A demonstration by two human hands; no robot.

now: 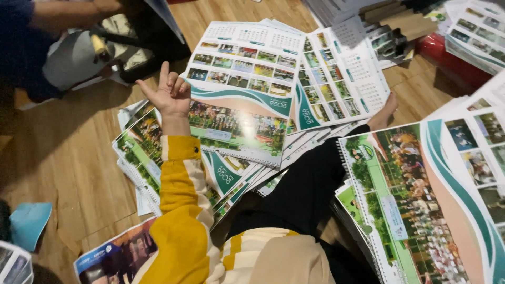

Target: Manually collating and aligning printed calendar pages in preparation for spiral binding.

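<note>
My left hand (169, 95) is raised over a spread of spiral-bound wall calendars (239, 100) lying on the wooden floor. Its fingers are apart and partly curled, and it holds nothing. The yellow and cream sleeve (181, 210) runs from it down to the bottom edge. The nearest sheets are a calendar with a group photo and teal curves (236, 129) to its right and a fanned pile (139, 152) under the wrist. My black trouser leg (307, 184) stretches to the right, ending in a bare foot (385, 113). My right hand is out of view.
A large calendar stack (421, 200) lies at the lower right, with more stacks (473, 31) at the top right. Another person's arm in a dark blue sleeve (21, 47) reaches in at the top left. A blue cloth (29, 223) sits at the left edge.
</note>
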